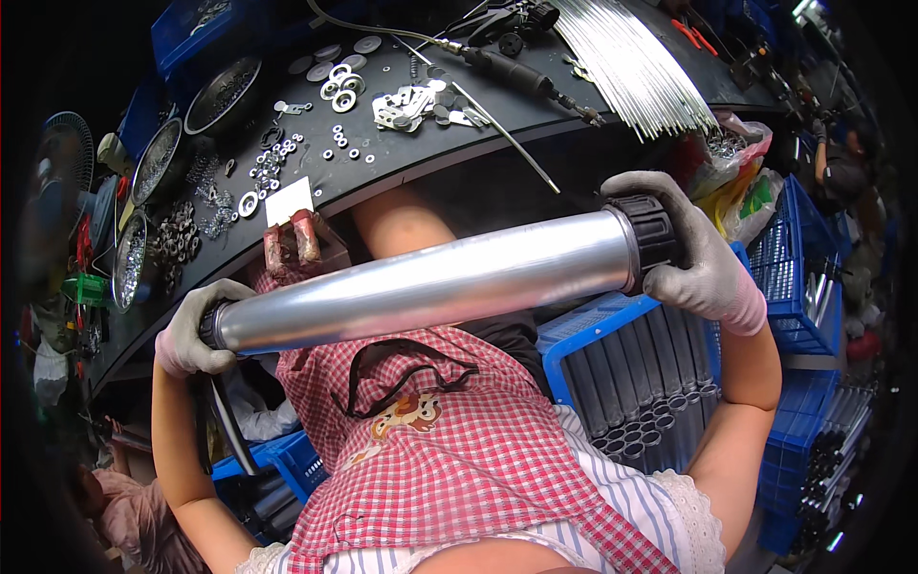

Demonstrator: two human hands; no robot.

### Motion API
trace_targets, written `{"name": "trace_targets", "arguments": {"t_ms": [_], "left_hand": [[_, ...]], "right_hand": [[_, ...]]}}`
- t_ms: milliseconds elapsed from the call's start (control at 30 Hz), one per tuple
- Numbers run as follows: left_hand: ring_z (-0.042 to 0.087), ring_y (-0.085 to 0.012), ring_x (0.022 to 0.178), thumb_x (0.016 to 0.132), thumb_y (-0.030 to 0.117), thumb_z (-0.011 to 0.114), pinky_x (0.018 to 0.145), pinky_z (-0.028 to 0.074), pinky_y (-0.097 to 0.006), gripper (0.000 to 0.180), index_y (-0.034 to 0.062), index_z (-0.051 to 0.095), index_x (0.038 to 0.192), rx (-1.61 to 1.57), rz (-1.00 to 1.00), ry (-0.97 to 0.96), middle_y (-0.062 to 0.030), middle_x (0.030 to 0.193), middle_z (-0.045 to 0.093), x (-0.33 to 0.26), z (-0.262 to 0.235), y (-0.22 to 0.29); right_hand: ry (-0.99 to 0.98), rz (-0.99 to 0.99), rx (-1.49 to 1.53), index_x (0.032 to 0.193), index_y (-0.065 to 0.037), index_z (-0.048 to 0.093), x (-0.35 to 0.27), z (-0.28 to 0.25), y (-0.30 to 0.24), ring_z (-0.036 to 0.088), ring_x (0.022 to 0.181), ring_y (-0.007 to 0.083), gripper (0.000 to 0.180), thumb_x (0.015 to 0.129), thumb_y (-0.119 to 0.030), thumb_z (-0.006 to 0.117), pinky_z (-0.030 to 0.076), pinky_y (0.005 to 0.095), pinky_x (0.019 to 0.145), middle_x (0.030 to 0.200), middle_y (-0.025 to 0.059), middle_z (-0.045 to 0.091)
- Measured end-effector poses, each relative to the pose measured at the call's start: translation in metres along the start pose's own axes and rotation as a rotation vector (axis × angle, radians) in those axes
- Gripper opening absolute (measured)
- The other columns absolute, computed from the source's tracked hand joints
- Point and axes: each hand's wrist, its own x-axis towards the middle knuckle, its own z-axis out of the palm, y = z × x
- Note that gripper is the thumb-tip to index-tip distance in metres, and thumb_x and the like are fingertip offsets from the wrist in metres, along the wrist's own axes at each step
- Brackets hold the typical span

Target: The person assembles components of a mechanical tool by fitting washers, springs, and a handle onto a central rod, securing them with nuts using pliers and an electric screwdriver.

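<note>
A long, shiny metal tube lies slantwise across my lap in mid-air, its right end higher and larger in the picture. My left hand, in a grey glove, is closed round the dark cap at the narrower-looking left end. At the other end my gloved right hand grips a black ribbed cap, with fingers over its top and the thumb beneath. Both ends of the tube are partly covered by my fingers.
On the dark bench ahead lie washers, metal brackets, a corded air tool and a bundle of thin rods. Metal bowls of small parts stand left. A blue crate of tubes is at my right. People work nearby.
</note>
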Motion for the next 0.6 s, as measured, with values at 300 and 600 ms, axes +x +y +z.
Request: {"name": "trace_targets", "arguments": {"t_ms": [300, 600], "left_hand": [[0.060, -0.0179, 0.098, 0.048, 0.025, 0.071, 0.093, 0.045, -0.031, 0.074, -0.0057, 0.058, 0.114, 0.014, 0.026, 0.103, -0.0130, 0.106, 0.064, -0.036, -0.009, -0.006], [0.059, -0.0198, 0.103, 0.057, 0.014, 0.077, 0.095, 0.045, -0.033, 0.069, 0.0009, 0.056, 0.121, 0.109, 0.303, 0.317, -0.0119, 0.112, 0.062, -0.116, 0.000, -0.012]], "right_hand": [[-0.079, -0.457, -0.086, 0.144, -0.002, 0.025, 0.053, 0.017, 0.012, 0.044, 0.126, 0.0242, 0.097, 0.080, -0.064, 0.064, 0.031, 0.0344, 0.107, 0.136, 0.0192, 0.044], [-0.216, -0.470, 0.087, 0.134, -0.004, 0.046, 0.184, -0.011, 0.046, 0.050, 0.116, 0.0277, 0.072, 0.093, -0.061, 0.032, 0.042, 0.0395, 0.098, 0.126, 0.0169, 0.050]]}}
